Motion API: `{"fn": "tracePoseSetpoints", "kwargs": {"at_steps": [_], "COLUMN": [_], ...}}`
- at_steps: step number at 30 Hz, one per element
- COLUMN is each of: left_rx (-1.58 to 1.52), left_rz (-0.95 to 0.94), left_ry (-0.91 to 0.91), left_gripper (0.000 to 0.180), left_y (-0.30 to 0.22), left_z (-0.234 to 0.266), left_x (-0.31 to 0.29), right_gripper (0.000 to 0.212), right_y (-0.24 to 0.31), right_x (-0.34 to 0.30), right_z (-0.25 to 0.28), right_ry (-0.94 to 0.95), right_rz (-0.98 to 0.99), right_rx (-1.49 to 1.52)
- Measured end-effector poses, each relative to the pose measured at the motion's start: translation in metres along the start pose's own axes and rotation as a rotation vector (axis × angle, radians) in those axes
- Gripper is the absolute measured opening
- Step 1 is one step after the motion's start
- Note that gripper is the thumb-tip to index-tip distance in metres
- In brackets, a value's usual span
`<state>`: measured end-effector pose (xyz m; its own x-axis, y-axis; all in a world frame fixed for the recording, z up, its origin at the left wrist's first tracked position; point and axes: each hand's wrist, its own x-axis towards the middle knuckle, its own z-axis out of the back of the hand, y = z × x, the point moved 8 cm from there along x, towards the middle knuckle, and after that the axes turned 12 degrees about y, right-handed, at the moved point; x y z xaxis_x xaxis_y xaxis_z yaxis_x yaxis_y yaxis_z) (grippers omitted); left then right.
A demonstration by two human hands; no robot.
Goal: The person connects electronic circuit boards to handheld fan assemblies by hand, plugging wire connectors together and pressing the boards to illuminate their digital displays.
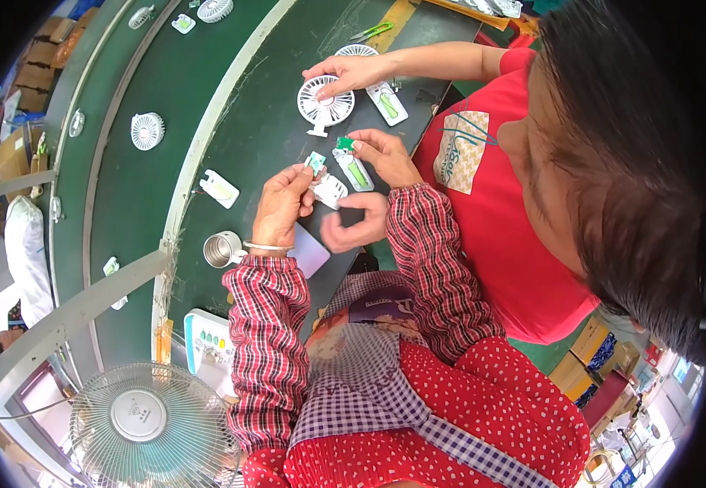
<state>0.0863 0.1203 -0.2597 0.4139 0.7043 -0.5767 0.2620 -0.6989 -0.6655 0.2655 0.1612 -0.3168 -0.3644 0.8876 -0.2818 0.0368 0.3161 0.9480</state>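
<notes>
Hands: left hand (pixel 280 203) pinches a small pale-green board (pixel 315 161) between thumb and fingers; right hand (pixel 385 156) pinches a green circuit board (pixel 345 144) near its edge. Both boards are above the table (pixel 247 138), close together but apart.

Appearance: the left board is light with whitish patches; the right one is deeper green and flat. Just below the right board, an elongated white casing (pixel 355 171) shows a yellow-green insert. A white slotted part (pixel 331 192) is beside the left fingers; cannot tell which hand supports it.

Surroundings: a co-worker in red has one hand (pixel 354 73) on a round white fan head (pixel 326 102); the co-worker's other hand (pixel 358 225), motion-blurred, intrudes just below the slotted part and crowds the space between the wearer's forearms. A second casing (pixel 387 104) lies beyond, with green-handled snips (pixel 372 32) farther off. Left of the work: a white shell (pixel 220 189), a metal cup (pixel 223 250). A desk fan (pixel 140 415) stands at lower left. The co-worker's head (pixel 629 163) covers much of the right side.
</notes>
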Motion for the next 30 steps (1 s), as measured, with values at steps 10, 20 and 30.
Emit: {"fn": "tracePoseSetpoints", "kwargs": {"at_steps": [10, 20, 30], "left_rx": [0.043, 0.017, 0.022], "left_rz": [0.000, 0.007, -0.006], "left_ry": [-0.045, -0.021, -0.023], "left_gripper": [0.022, 0.023, 0.022], "left_y": [0.001, 0.003, 0.001], "left_z": [0.000, -0.007, -0.005], "left_x": [0.005, 0.003, 0.000], "right_gripper": [0.020, 0.019, 0.022], "right_y": [0.012, 0.074, 0.121], "right_x": [-0.003, -0.013, -0.063], "right_z": [0.007, -0.009, -0.030], "right_ry": [-0.052, -0.204, -0.470], "right_rz": [-0.022, 0.159, 0.350], "right_rx": [-0.077, -0.598, -0.845]}}
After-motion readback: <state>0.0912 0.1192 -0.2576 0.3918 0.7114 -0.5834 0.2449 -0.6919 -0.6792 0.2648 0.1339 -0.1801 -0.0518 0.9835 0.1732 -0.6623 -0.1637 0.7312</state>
